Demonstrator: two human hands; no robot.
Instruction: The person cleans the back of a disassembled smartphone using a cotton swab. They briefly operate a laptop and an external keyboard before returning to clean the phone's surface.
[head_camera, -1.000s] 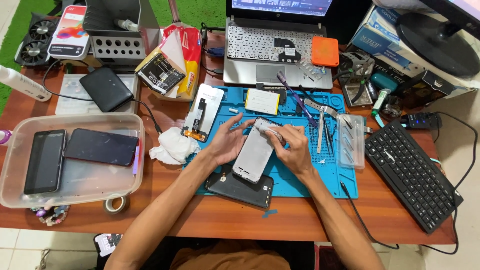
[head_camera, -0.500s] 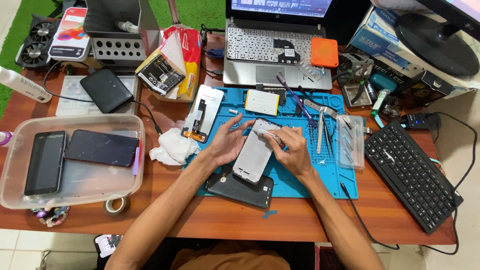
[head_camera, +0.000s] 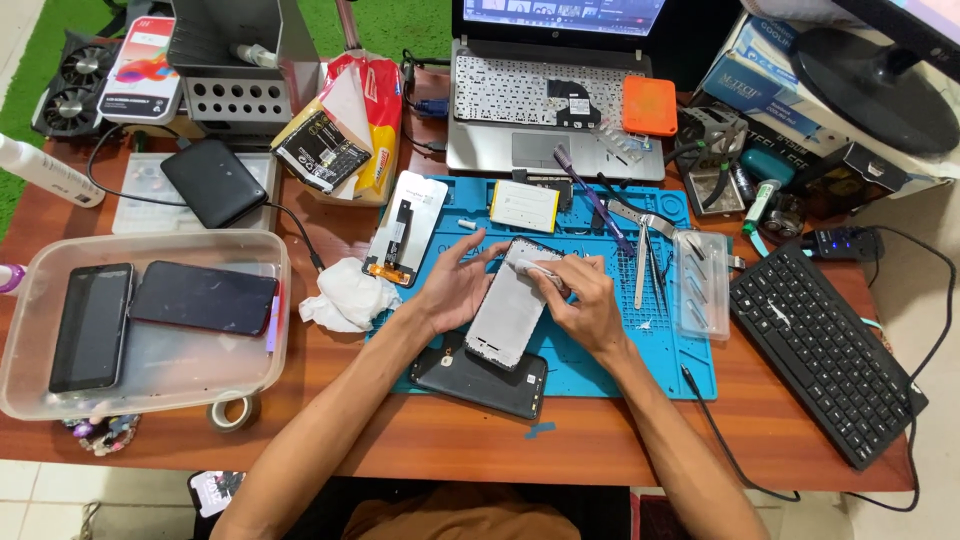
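Observation:
A grey phone frame (head_camera: 508, 310) lies tilted on the blue work mat (head_camera: 655, 335). My left hand (head_camera: 455, 285) steadies its left edge, fingers spread along the side. My right hand (head_camera: 585, 300) pinches a small white wipe (head_camera: 537, 270) and presses it on the frame's upper part. A black phone back (head_camera: 480, 378) lies under the frame's lower end.
A white screen part (head_camera: 405, 225) and a crumpled tissue (head_camera: 345, 295) lie left of the mat. A clear tub (head_camera: 150, 375) with two dark phones stands at the left. Tweezers (head_camera: 640, 262), a clear parts tray (head_camera: 700, 280), a black keyboard (head_camera: 825, 350) and a laptop (head_camera: 555, 100) surround the mat.
My right hand has slid the white wipe slightly up and left on the frame. My left hand stays at the frame's edge.

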